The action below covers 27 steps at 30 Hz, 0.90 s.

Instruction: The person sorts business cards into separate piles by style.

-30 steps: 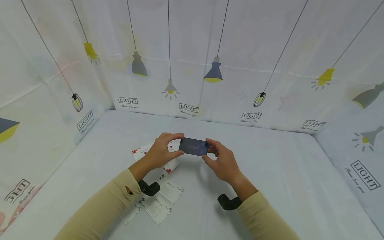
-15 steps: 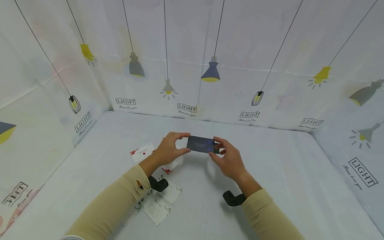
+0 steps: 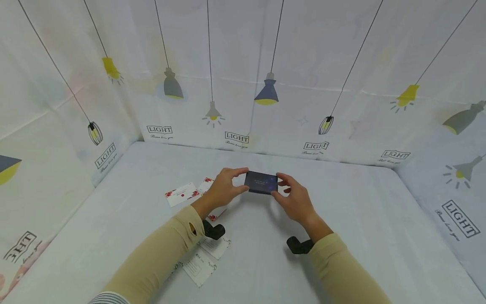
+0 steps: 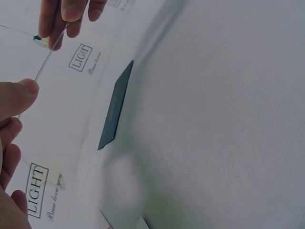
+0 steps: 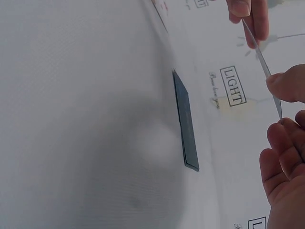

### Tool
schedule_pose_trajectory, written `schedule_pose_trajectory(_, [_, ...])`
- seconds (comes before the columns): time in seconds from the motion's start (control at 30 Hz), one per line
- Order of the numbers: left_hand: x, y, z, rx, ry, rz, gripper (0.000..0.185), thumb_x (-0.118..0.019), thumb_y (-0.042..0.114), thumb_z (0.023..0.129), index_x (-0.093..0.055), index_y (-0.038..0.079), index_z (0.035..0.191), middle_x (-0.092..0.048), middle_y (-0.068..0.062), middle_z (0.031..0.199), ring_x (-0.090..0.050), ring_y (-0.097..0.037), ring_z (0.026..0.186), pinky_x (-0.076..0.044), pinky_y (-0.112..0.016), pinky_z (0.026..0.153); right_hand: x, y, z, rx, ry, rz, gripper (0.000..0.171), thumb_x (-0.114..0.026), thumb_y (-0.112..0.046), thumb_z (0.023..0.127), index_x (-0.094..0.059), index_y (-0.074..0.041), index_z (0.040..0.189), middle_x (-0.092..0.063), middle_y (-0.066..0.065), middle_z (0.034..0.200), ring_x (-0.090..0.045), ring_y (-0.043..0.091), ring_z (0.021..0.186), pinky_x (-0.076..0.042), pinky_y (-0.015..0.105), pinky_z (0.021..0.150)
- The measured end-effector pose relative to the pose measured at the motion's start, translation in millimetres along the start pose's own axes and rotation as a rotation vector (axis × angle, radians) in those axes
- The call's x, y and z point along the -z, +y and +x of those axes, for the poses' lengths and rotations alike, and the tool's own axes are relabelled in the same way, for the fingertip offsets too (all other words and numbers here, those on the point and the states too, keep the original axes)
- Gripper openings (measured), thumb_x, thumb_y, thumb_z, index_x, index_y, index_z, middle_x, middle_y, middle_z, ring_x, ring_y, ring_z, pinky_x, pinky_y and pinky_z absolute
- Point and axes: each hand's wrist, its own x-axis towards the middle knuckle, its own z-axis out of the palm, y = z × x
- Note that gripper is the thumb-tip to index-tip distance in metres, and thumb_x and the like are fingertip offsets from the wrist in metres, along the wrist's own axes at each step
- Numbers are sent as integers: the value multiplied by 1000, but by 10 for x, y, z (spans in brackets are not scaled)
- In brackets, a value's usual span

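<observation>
My two hands hold a thin dark card (image 3: 261, 181) level above the table, near its middle. My left hand (image 3: 224, 188) pinches the card's left end between thumb and fingers. My right hand (image 3: 294, 198) pinches its right end. In the left wrist view the held card (image 4: 47, 55) shows edge-on as a thin line beside my left thumb (image 4: 19, 95). The right wrist view has the same card (image 5: 262, 67) edge-on above my right thumb (image 5: 286, 83). Directly under it another dark card (image 4: 116, 107) (image 5: 186, 121) lies flat on the cloth.
White cards with red flower print (image 3: 181, 194) lie left of my left hand, and more white cards (image 3: 199, 266) lie under my left forearm. The white tablecloth (image 3: 360, 219) is walled on three sides by lamp-printed sheets (image 3: 303, 84).
Both hands have carried the dark card to the right and farther from me, and lower toward the cloth. More of the red-printed white cards shows at the left.
</observation>
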Motion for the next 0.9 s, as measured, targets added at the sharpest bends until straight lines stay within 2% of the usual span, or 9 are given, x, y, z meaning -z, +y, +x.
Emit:
schedule_pose_trajectory(0.17, [-57,-24,72,35,-18,21,59,-75,27,92,-54,20,146,-53,-12,139,-47,-28,129,-42,-48,102,36,63,57,10,-18,-4,58,-71,-13,93,-48,-2,145,-58,17,137,-57,35,116,-47,48,94])
schedule_pose_trajectory(0.37, [-116,-69,157,34,-47,46,57,-73,26,93,-54,17,146,-54,-14,138,-46,-30,129,-42,-49,101,58,155,130,1,-62,-60,58,-68,-16,94,-47,-1,146,-54,15,142,-54,31,123,-44,48,99])
schedule_pose_trajectory(0.63, [-193,-130,243,29,-100,80,54,-69,18,95,-53,11,146,-58,-19,131,-51,-32,124,-42,-49,100,24,271,189,-89,-148,-99,58,-65,-22,96,-45,-4,148,-56,21,136,-51,38,126,-40,53,102])
schedule_pose_trajectory(0.9, [-260,-157,306,53,-88,130,52,-69,20,95,-55,15,145,-59,-16,132,-52,-31,123,-39,-51,102,1,308,242,-127,-177,-111,59,-63,-22,96,-44,-5,149,-58,22,132,-54,37,121,-43,51,96])
